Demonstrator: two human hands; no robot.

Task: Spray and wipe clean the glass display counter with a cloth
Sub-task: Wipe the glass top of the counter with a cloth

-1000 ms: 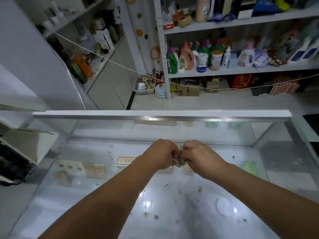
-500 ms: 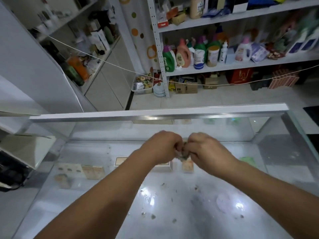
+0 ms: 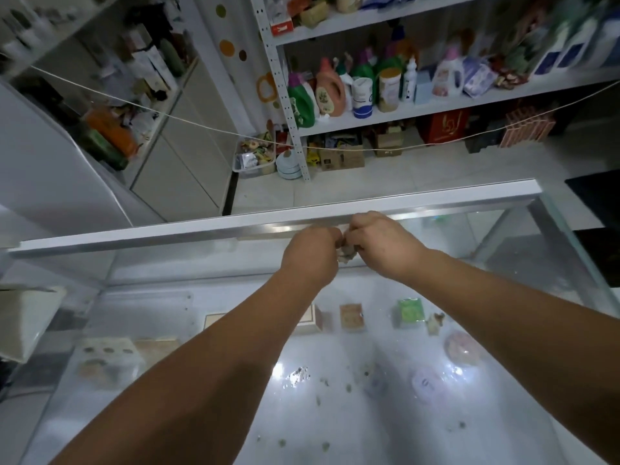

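Observation:
The glass display counter fills the lower part of the head view, its top wet and dotted with dirty specks. My left hand and my right hand are held together above the counter near its far metal edge. Both are closed on a small crumpled greyish cloth pinched between them; only a bit of it shows. No spray bottle is in sight.
Under the glass lie small boxes, a green packet and round items. Beyond the counter stands a white shelf of bottles, a string stretched across, and a tiled floor. A cardboard box sits left.
Both hands, still together on the cloth, have moved farther out toward the counter's far edge. The view has tilted, so more of the wet glass shows.

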